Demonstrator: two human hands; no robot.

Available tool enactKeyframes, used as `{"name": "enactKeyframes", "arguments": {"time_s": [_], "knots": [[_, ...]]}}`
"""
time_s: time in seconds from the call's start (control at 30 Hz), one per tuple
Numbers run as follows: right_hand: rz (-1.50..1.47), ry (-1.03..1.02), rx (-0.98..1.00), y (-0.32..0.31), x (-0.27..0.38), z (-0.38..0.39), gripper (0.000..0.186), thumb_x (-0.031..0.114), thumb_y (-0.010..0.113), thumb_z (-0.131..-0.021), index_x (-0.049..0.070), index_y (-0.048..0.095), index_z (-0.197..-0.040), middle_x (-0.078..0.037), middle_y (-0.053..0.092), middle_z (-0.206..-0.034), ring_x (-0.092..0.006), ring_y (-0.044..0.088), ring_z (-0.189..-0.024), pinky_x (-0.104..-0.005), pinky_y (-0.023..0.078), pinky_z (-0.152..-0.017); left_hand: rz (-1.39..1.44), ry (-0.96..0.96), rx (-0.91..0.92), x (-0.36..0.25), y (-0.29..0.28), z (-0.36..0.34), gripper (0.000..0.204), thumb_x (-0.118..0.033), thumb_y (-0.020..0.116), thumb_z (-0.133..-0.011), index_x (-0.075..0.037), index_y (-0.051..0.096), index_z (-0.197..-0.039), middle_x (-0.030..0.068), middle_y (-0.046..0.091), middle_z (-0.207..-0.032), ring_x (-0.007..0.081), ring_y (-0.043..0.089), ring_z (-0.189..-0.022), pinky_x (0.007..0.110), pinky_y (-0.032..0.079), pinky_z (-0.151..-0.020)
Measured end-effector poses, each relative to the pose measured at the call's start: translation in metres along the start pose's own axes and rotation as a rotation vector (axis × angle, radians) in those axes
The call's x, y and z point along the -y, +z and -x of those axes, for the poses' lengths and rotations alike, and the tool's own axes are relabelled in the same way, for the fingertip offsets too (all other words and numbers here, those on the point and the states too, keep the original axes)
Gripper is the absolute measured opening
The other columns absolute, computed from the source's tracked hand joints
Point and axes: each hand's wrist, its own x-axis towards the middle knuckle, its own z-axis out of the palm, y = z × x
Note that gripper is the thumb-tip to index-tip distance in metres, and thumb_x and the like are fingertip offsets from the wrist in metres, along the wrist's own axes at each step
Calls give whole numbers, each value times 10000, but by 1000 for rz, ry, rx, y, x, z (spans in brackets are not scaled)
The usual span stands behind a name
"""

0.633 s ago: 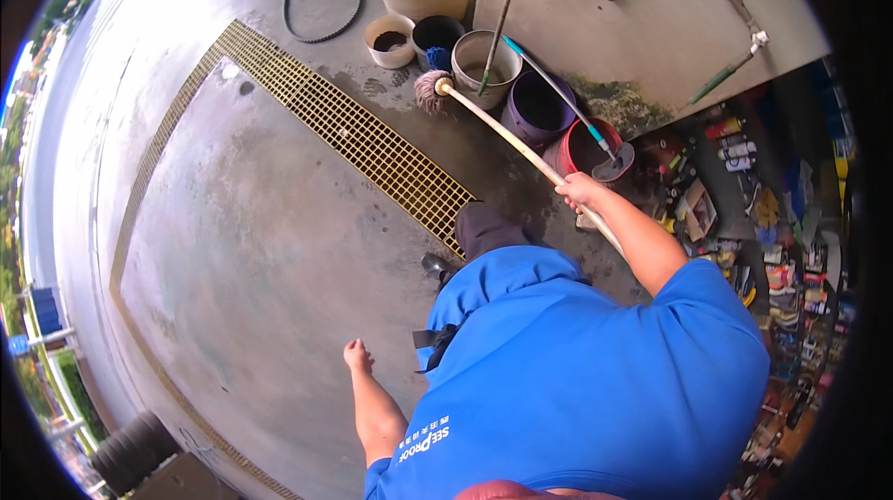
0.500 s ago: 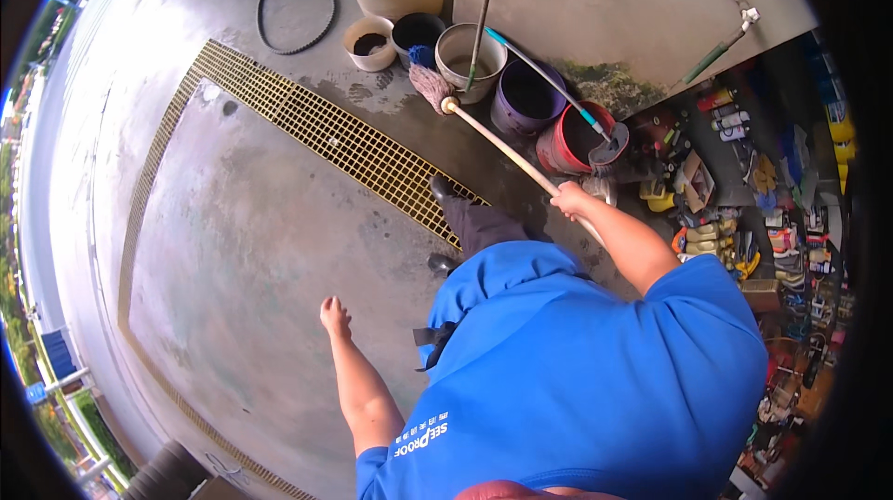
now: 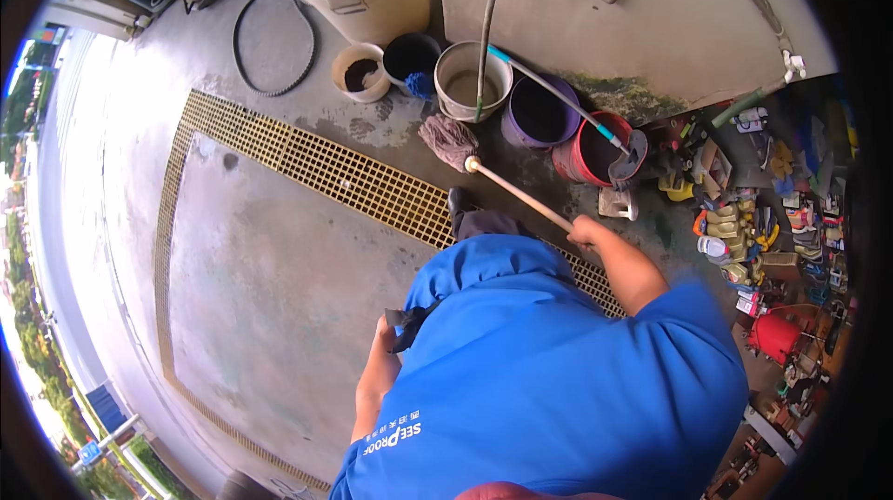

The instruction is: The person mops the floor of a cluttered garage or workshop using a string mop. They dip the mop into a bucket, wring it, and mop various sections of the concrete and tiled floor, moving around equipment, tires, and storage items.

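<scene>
Beside the yellow drain grate (image 3: 307, 160), a mop (image 3: 450, 140) is held with its head on the wet concrete just before the grey bucket (image 3: 473, 80). The wooden handle (image 3: 517, 193) is clenched in the right hand (image 3: 586, 232), angled low for reach. The left hand (image 3: 383, 337) is largely hidden by the blue shirt (image 3: 549, 379); its grip cannot be determined.
</scene>
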Motion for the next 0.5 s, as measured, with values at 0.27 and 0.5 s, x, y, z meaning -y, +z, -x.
{"name": "enactKeyframes", "arguments": {"time_s": [0.27, 0.5], "knots": [[-30, -36, -117, -11, -31, 6, 155, 155, 648, -764, 32, 642, -858, -98, 567, -582, -194, 554, -481, -370, 455, -464, -935, 470, -32, -373, 111, -153, 482, -316, 602, -811, -56, 538, -1212, 166, 632, -859, 248, 600, -688, 335, 488, -587], [-552, 119, -49, 53, 0, 67, 267, 180, 646, -827, 20, 612, -1039, -85, 527, -589, -159, 488, -453, -354, 387, -409, -1266, 1688, 278, -693, 400, -94, 471, -210, 608, -817, -127, 472, -1261, 178, 365, -1362, 374, 454, -1153, 415, 405, -951]]}}
